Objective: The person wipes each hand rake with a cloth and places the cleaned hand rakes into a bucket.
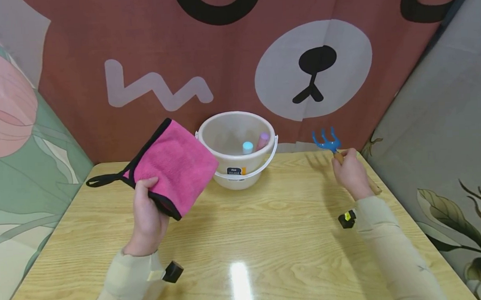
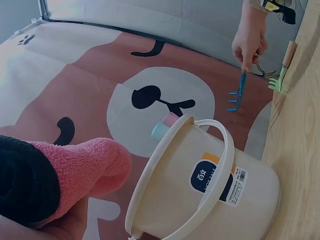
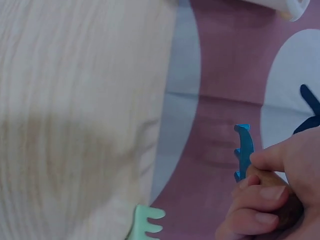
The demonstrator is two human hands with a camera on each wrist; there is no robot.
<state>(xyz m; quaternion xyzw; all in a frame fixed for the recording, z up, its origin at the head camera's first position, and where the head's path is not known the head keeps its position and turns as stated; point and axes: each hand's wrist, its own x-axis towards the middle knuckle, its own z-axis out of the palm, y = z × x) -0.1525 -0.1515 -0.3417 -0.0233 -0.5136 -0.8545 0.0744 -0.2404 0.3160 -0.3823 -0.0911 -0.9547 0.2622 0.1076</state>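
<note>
My left hand (image 1: 147,219) pinches a pink towel (image 1: 178,166) with black trim and a black hanging loop, raised above the table to the left of a white bucket (image 1: 238,181). In the left wrist view the towel (image 2: 92,165) bunches close to the bucket's rim. At the right, my right hand (image 1: 352,174) grips a small blue hand rake (image 1: 328,144) by its wooden handle, holding it off the table with the tines pointing away. A green hand rake (image 2: 279,82) lies on the table below that hand; in the head view mostly the end of its handle (image 1: 374,186) shows.
Inside the bucket stand a blue-topped item (image 1: 247,147) and a purple-topped item (image 1: 263,141), their lower parts hidden. The bucket's white handle (image 1: 271,157) hangs down in front. Behind the wooden table (image 1: 244,230) rises a printed bear backdrop (image 1: 159,46).
</note>
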